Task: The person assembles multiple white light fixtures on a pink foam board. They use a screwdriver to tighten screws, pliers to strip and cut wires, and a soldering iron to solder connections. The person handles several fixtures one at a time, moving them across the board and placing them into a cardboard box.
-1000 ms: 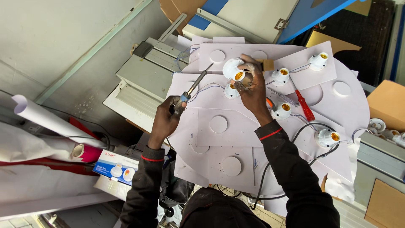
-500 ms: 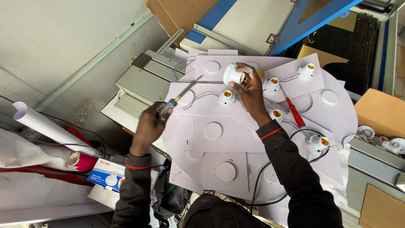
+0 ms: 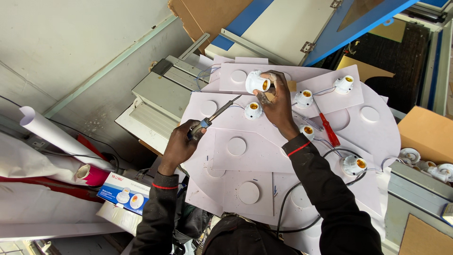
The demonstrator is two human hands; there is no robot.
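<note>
**Two hands over white boards studded with lamp holders**

Nearest the person, pale square boards (image 3: 245,163) with raised round discs lie overlapped across the work surface; a black cable (image 3: 288,208) loops over them near the dark sleeves; to the left, below the boards, sits a blue and white cardboard box (image 3: 125,194), with a rolled white paper tube (image 3: 61,137) beyond it. The left hand (image 3: 181,144) is clenched around the handle of a slim metal-shafted screwdriver (image 3: 214,118), whose tip points up and right towards a small white lamp holder with a brass centre (image 3: 253,110). Further on, the right hand (image 3: 278,104) grasps a larger white lamp holder (image 3: 257,82), tipped on its side over the far board; a red-handled screwdriver (image 3: 329,130) lies just right of that wrist; more white holders (image 3: 343,85) stand mounted beyond; a brown cardboard box (image 3: 424,134) sits at the far right.
</note>
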